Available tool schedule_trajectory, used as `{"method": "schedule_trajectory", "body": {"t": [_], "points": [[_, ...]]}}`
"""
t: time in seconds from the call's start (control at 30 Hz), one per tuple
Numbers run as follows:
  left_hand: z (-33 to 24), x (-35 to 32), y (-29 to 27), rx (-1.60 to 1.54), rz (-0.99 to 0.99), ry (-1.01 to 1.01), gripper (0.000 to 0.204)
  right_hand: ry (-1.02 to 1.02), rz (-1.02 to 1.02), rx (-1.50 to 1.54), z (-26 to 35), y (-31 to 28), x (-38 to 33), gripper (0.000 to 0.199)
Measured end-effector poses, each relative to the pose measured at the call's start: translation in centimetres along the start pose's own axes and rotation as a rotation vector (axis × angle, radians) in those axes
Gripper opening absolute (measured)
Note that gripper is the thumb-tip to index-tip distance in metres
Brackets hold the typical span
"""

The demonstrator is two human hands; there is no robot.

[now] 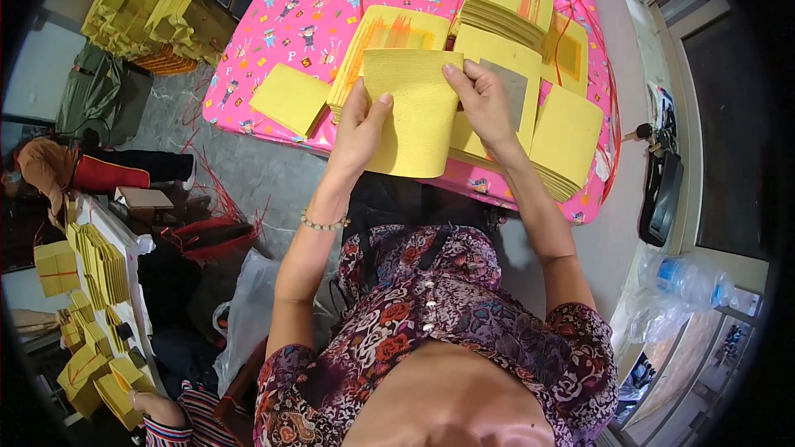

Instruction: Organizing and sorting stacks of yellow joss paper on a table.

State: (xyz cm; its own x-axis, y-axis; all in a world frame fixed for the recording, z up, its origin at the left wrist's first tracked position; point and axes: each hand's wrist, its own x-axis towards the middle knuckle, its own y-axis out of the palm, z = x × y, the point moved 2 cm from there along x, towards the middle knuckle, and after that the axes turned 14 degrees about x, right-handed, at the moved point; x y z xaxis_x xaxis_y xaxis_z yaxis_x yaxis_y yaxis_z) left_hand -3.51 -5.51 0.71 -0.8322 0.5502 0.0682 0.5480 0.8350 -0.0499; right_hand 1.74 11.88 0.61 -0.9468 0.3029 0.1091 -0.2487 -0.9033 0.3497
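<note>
A sheet or thin stack of yellow ribbed paper [411, 128] is held up over the near edge of the table, its lower end curving. My left hand [362, 120] grips its left edge, thumb on the face. At its upper right corner my right hand [483, 103] pinches the edge between thumb and fingers. Behind the paper lies a stack of yellow paper with orange-red marks [389, 29]. A smaller yellow stack [290, 99] sits to the left. By my right hand are yellow stacks with grey squares [507, 74], and a plain yellow stack [570, 136] lies nearer me.
The table has a pink patterned cover [306, 8]. Red strings [609, 58] run along its right side. Another person's hand [157, 407] touches yellow bundles at lower left, and a second person [108, 167] is further left. Yellow piles [149, 16] stand at the far left.
</note>
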Motion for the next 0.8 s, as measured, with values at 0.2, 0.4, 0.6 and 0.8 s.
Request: {"method": "schedule_trajectory", "body": {"t": [0.2, 0.4, 0.6, 0.8], "points": [[0.4, 0.0, -1.3, 0.004, 0.016, -0.033, 0.038, 0.21, 0.119, -0.166, -0.3, 0.0, -1.0, 0.029], [0.3, -0.3, -1.9, -0.05, -0.017, -0.085, 0.037, 0.278, 0.163, -0.231, 0.6, 1.1, -1.2, 0.029], [0.7, -0.1, -2.3, -0.077, -0.05, -0.077, 0.035, 0.258, 0.207, -0.216, -0.1, 1.3, -1.2, 0.029], [1.1, -0.1, -2.7, -0.092, -0.095, -0.078, 0.033, 0.379, 0.277, -0.307, -0.7, 0.6, -1.3, 0.026]]}}
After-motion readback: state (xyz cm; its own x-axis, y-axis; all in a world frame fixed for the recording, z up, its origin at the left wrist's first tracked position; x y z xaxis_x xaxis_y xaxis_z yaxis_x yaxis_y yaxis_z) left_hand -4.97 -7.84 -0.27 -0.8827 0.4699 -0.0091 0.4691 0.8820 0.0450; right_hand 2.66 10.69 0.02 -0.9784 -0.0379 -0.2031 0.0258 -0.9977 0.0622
